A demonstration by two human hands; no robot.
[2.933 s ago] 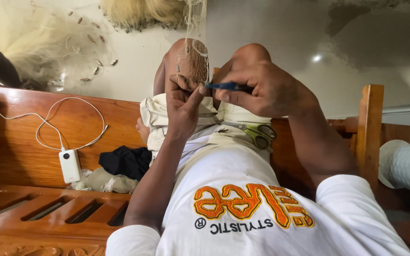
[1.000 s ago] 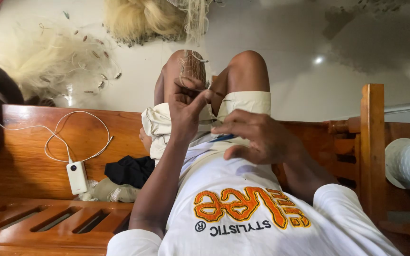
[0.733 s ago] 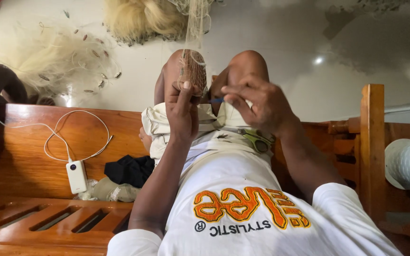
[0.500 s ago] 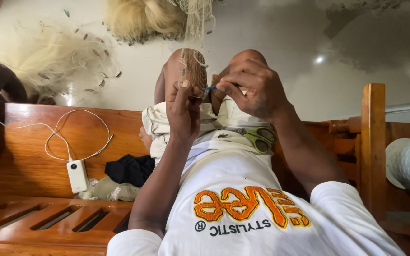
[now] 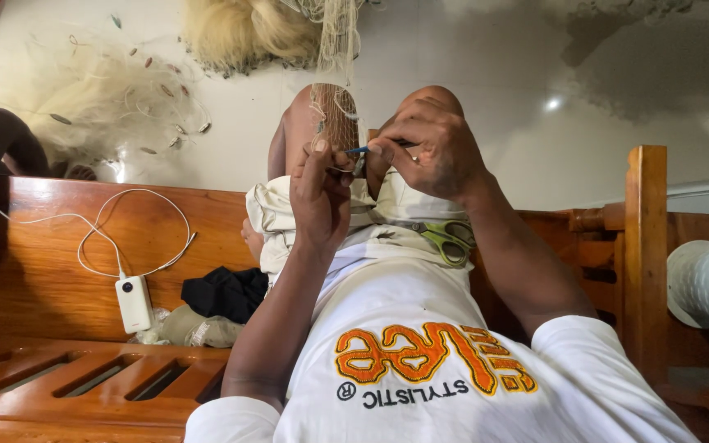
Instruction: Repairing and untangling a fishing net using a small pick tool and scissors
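Right hand (image 5: pixel 432 152) pinches blue needle (image 5: pixel 363 150) beside netting (image 5: pixel 336 115).

A wooden bench (image 5: pixel 59 271) of reddish-brown boards carries the person, its slatted part (image 5: pixel 84 379) lying at the lower left. On the bench, left of the person's lap, a white power bank (image 5: pixel 134 303) lies with a thin white cable (image 5: pixel 100 238) looping above it. Just right of the power bank sit a black cloth (image 5: pixel 227 293) and a crumpled beige cloth (image 5: pixel 194 326). Beyond the bench, pale floor (image 5: pixel 535 74) bears a heap of fishing net (image 5: pixel 100 98)
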